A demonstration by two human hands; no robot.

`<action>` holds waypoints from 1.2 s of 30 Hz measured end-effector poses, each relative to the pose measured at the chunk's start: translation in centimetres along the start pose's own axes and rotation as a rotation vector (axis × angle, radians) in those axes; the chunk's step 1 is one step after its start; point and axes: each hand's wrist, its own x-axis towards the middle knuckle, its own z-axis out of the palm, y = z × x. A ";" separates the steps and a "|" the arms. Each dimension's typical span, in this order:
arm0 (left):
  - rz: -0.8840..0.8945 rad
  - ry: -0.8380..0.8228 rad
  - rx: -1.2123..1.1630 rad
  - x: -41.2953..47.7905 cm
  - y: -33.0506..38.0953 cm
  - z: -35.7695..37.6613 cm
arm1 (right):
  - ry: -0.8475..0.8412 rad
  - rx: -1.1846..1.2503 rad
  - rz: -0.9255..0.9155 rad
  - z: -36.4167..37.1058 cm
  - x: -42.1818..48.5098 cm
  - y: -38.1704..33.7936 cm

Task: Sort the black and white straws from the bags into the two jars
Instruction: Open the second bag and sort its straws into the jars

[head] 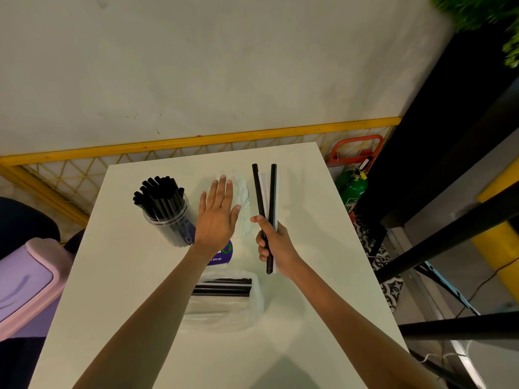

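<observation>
A clear jar [168, 220] full of black straws stands at the left of the white table [309, 304]. To its right stands a second clear jar [243, 197], partly hidden behind my left hand [217, 214], which is held flat with fingers spread, holding nothing. My right hand [276, 247] grips a small bunch of straws [266, 197]: two black ones with white ones between them, pointing away from me. A clear plastic bag [224, 301] with black and white straws lies on the table near me, below my hands.
A purple label or bag print [223, 255] shows under my left wrist. A pink-and-purple bin [25, 282] sits left of the table. A green fire extinguisher [352, 189] stands on the floor at the right, beside black table legs. A yellow-framed wall runs behind the table.
</observation>
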 end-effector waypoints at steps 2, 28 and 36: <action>-0.023 -0.040 0.000 0.0 0.1 0.1 | -0.012 0.001 0.001 -0.3 -0.2 0.0; -0.530 0.063 -1.004 -3.3 -0.9 -9.6 | -0.181 -0.008 0.084 7.3 -4.1 1.6; -0.407 0.207 -0.957 -1.8 -7.0 -14.5 | -0.101 -0.041 0.014 10.8 -4.0 2.6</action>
